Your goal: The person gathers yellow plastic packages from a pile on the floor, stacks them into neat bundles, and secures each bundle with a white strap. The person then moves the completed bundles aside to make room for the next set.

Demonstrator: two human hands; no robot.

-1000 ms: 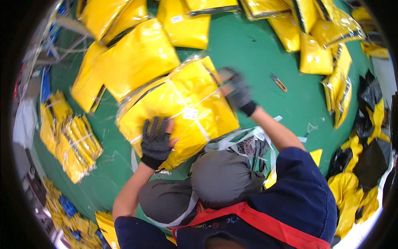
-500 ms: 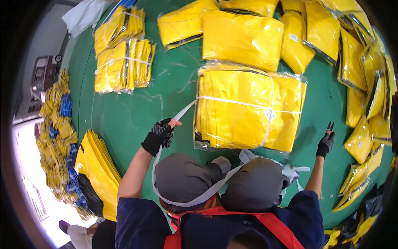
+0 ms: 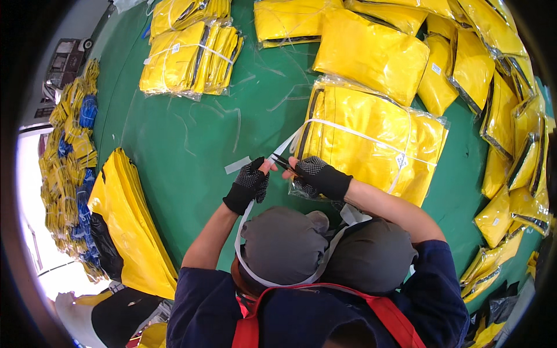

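A bundle of folded yellow sheets in clear plastic lies on the green floor before my knees, bound by crossing white straps. From its left edge a white strap stretches to my left hand, which is closed on it in a black dotted glove with bare fingertips. A short strap end sticks out beyond that hand. My right hand, gloved alike, grips small dark snips, their blades at the strap beside my left fingertips. More strap hangs from my left hand and loops round my left knee.
Two strapped yellow bundles lie far left. Several wrapped yellow packs curve along the far and right sides. A folded yellow stack stands near left, by a person. Yellow and blue bundles are heaped farther left.
My right hand has come from the far right, carrying the snips across to the strap beside my left hand. A short strap end now shows left of my left hand. The view has shifted.
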